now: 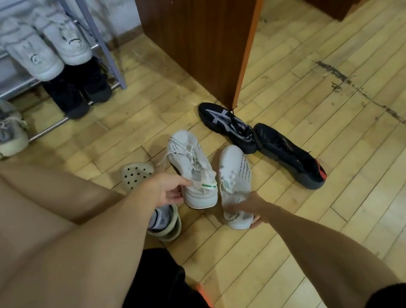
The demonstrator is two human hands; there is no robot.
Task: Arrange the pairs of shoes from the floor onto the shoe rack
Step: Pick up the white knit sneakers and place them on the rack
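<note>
Two white knit sneakers lie on the wooden floor in front of me. My left hand (pixel 167 189) grips the left white sneaker (pixel 192 166) at its heel collar. My right hand (pixel 250 206) holds the right white sneaker (pixel 234 175) at its heel, fingers curled round the back. A pair of black sneakers (pixel 260 140) lies beyond them, one with an orange heel. The metal shoe rack (pixel 100 37) stands at the upper left, with white sneakers (pixel 46 48) and black shoes (pixel 79 90) on it.
A perforated beige clog (pixel 136 175) and my foot in a slipper (pixel 166 221) are beside my left hand. A brown wooden cabinet (pixel 202 30) stands close behind the black sneakers. Grey and dark shoes (pixel 1 134) fill the rack's left side.
</note>
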